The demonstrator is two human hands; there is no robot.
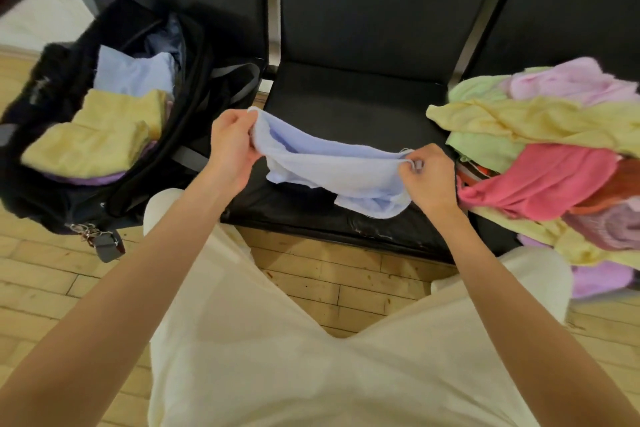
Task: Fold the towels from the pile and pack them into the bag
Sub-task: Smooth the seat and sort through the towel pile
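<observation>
- We hold a light blue towel [325,166] above the black chair seat [349,104], its lower folds sagging onto the seat.
- Our left hand [232,149] pinches its upper left corner, fingers curled round the cloth.
- Our right hand [427,172] pinches the right edge.
- The open black bag [114,135], at our left, holds folded yellow towels [100,135].
- The towel pile [550,163] lies right.

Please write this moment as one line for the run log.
step: unfolding | left hand: grip on light blue towel | right hand: grip on same towel | black bag: open, partly filled | pile: remaining
</observation>
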